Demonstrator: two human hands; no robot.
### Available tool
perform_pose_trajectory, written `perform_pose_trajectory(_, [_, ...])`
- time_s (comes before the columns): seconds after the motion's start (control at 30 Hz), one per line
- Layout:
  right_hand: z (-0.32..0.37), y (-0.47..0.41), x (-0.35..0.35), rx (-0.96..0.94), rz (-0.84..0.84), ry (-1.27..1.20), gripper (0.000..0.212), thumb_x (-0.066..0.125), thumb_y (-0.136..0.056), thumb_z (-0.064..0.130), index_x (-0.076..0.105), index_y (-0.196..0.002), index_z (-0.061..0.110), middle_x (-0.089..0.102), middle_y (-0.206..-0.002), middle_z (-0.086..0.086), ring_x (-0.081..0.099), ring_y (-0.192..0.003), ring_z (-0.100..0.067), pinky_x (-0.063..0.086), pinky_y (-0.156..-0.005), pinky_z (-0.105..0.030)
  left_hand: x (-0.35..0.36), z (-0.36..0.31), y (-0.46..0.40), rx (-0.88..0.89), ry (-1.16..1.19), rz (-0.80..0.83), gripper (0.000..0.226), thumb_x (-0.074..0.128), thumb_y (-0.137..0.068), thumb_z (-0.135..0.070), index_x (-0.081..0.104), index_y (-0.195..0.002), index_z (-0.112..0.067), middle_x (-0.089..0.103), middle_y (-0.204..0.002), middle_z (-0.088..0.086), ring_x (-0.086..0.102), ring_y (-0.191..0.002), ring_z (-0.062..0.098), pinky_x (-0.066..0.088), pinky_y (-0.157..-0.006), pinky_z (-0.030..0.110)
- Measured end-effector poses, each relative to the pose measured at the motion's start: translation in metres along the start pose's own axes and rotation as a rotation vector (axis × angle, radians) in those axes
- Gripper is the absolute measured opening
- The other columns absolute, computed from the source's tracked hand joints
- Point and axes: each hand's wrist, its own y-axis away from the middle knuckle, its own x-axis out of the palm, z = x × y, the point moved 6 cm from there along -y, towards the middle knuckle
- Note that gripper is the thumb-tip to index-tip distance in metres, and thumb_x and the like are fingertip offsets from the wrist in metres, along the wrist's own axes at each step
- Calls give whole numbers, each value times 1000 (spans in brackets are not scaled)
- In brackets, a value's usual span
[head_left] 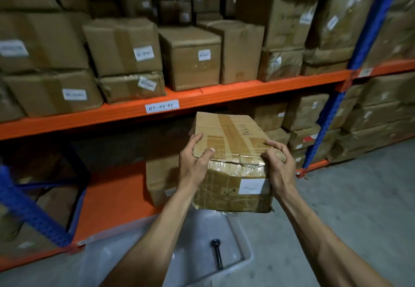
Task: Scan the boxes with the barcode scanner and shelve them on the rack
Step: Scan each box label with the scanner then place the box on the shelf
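Both our arms reach forward, forearms bare and converging on one taped cardboard box (233, 163) held in the air in front of the rack (202, 97). Our left hand (194, 163) clamps the box's near left corner, thumb lying across the top edge and fingers spread up its left side. Our right hand (279, 166) wraps the near right corner, fingers curled over the top. The box tilts slightly (its white label (251, 186) faces us), level with the lower bay beneath the orange beam. Below our arms, the barcode scanner (217, 253) lies in a translucent plastic bin (243, 239) on the floor.
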Motion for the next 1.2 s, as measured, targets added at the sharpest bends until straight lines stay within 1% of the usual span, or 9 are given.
perform_pose_trajectory(0.1, [75,-8,7,-113,24,-4,34,65,-78,32,72,-111,26,75,-106,-1,69,-88,-14,53,-69,-31,-5,-69,-9,92,18,-34,58,68,-72,-35,63,-127,-21,65,-127,0,62,-114,10,52,-98,32])
perform_pose_trajectory(0.27, [180,-29,31,-278,74,-37,36,65,-80,31,71,-115,23,75,-110,-2,72,-99,-22,59,-78,-40,-23,-166,-28,230,30,-89,51,67,-71,-46,63,-120,-34,63,-125,-1,58,-117,17,49,-100,49])
perform_pose_trajectory(0.43, [254,-51,78,-398,138,-89,36,65,-79,34,72,-113,27,75,-109,-3,72,-98,-18,58,-76,-35,-60,-247,-53,374,26,-185,51,67,-73,-40,65,-121,-24,67,-120,-3,62,-113,14,52,-96,40])
perform_pose_trajectory(0.57, [301,-72,134,-464,183,-144,30,67,-83,28,72,-112,18,72,-101,3,69,-87,4,51,-66,-15,-95,-292,-90,438,22,-244,50,66,-71,-35,66,-119,-20,68,-117,-1,62,-110,13,51,-91,29])
perform_pose_trajectory(0.7, [325,-105,205,-502,227,-158,36,66,-77,35,73,-109,22,75,-101,-1,72,-95,-14,55,-76,-27,-138,-311,-143,483,10,-321,48,66,-70,-35,68,-116,-21,70,-114,-3,63,-108,12,52,-92,31])
perform_pose_trajectory(0.8, [335,-134,264,-517,281,-175,41,64,-76,36,72,-112,19,74,-97,1,71,-82,-4,57,-69,-25,-172,-309,-191,490,11,-349,47,65,-71,-37,67,-116,-26,69,-112,-5,63,-105,12,53,-91,36])
perform_pose_trajectory(0.93, [337,-177,344,-508,315,-171,45,64,-76,39,71,-116,19,74,-103,-3,72,-85,-15,57,-69,-34,-216,-306,-264,474,9,-384,45,66,-70,-39,66,-114,-28,69,-112,-5,63,-107,14,52,-94,39])
perform_pose_trajectory(1.03, [337,-213,401,-478,313,-175,43,65,-77,42,70,-114,22,72,-103,2,71,-93,-21,60,-79,-43,-246,-313,-322,471,-31,-392,52,66,-70,-41,66,-119,-24,68,-118,-1,61,-112,17,49,-100,42])
perform_pose_trajectory(1.2, [344,-268,481,-480,291,-165,34,67,-78,44,72,-106,26,72,-99,1,70,-95,-24,56,-78,-39,-282,-316,-411,458,-42,-387,53,64,-70,-38,68,-119,-18,65,-124,1,57,-117,16,43,-91,27])
